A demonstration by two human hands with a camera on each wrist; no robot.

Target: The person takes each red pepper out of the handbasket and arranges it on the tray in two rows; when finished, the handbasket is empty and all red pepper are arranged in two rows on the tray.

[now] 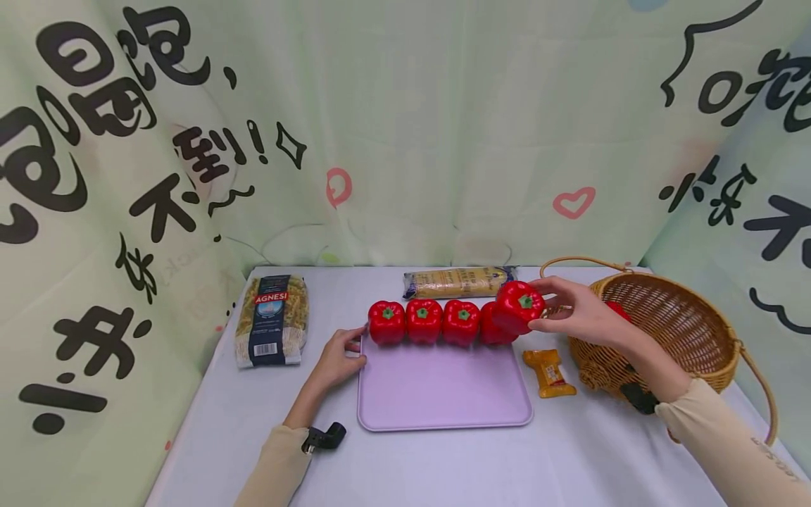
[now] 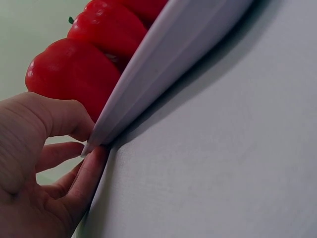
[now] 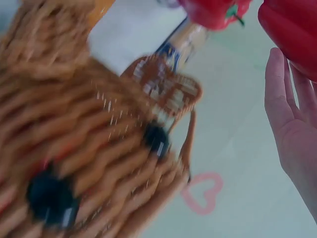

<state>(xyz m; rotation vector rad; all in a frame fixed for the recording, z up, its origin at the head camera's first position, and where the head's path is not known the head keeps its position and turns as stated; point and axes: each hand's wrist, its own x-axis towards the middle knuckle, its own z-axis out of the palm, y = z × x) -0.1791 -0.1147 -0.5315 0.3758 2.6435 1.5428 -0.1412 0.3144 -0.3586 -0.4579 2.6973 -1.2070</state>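
A lilac tray [image 1: 443, 394] lies on the table with a row of red bell peppers [image 1: 424, 321] along its far side, green stems facing me. My left hand [image 1: 338, 360] pinches the tray's left rim near the far corner; in the left wrist view the thumb is above the rim [image 2: 130, 82] and the fingers are below it. My right hand [image 1: 579, 310] holds another red bell pepper [image 1: 516, 310] by its right side, in front of the row's rightmost pepper [image 1: 491, 329] and partly covering it. In the right wrist view the held pepper [image 3: 294, 34] is cut off by the frame.
A wicker basket [image 1: 684, 317] with something red inside stands at the right, beneath my right forearm. A small orange packet [image 1: 549, 373] lies between tray and basket. Behind the peppers is a long yellow packet [image 1: 459, 282]; a pasta bag [image 1: 272, 320] lies at the left.
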